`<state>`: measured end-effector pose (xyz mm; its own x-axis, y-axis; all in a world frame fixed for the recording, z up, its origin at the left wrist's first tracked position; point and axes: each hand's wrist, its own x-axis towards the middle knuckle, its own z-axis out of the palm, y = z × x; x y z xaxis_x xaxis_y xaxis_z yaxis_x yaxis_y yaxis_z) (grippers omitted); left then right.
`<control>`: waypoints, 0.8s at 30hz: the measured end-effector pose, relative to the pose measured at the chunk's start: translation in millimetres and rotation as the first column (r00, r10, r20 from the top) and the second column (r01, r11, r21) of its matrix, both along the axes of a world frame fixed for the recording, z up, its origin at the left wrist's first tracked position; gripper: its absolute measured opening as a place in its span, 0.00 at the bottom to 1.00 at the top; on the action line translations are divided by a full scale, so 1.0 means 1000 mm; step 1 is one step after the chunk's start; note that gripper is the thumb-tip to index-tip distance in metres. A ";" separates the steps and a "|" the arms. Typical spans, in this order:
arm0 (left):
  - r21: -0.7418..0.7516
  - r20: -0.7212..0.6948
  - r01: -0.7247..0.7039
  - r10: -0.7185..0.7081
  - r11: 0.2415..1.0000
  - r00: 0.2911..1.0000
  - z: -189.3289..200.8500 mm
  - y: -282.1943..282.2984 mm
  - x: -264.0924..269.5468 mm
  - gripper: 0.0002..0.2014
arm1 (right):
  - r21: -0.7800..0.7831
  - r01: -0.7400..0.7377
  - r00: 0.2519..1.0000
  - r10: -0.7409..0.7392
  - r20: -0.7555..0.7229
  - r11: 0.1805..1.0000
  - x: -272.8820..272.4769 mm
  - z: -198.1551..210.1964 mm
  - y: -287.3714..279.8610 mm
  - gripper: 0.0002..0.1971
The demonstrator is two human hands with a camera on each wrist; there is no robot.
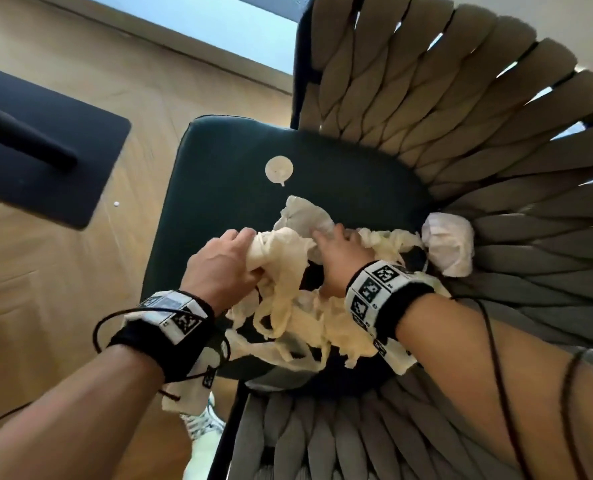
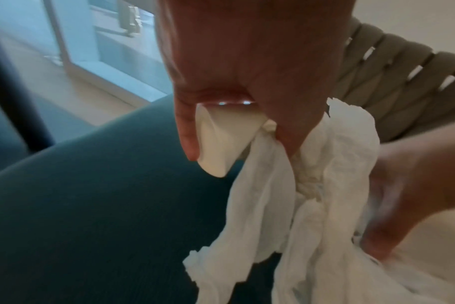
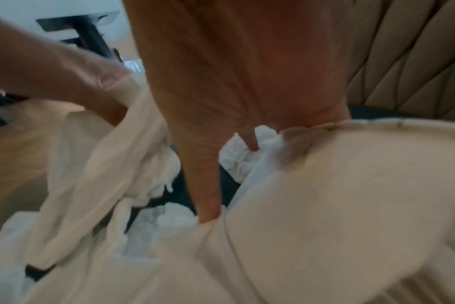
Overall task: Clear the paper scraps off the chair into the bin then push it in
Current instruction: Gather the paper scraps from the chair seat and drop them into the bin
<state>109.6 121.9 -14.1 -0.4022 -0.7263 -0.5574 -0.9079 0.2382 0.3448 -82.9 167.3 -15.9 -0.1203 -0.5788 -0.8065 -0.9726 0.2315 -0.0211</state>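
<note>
Chair [image 1: 239, 209]: dark green seat cushion, woven strap backrest [image 1: 461, 109] curving round the rear and right side. Paper scraps [image 1: 288, 323] lie in a tangled heap of cream strips on the front-right part of the seat, some hanging over the front edge. A crumpled white tissue wad [image 1: 449, 242] sits at the right edge of the seat against the straps. A small round paper disc [image 1: 278, 169] lies alone near the seat's middle.

Left hand [image 1: 218, 265]: fingers curled tight round a bunch of the strips, confirmed in the left wrist view [image 2: 247, 72].

Right hand [image 1: 338, 258]: fingers pushed down into the heap, gathering paper; the exact grip cannot be told. No bin is identifiable in the frames.
</note>
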 end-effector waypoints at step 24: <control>0.173 -0.225 -0.311 0.345 0.935 0.911 0.003 0.025 0.026 0.23 | 0.167 -0.643 0.760 0.650 0.019 0.747 -0.016 0.016 -0.008 0.49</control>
<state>136.1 146.9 -11.1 -0.2915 -0.7689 -0.5691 -0.8082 -0.1203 0.5765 -99.2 159.7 0.4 0.2045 -0.3985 -0.8941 -0.8900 -0.4560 -0.0004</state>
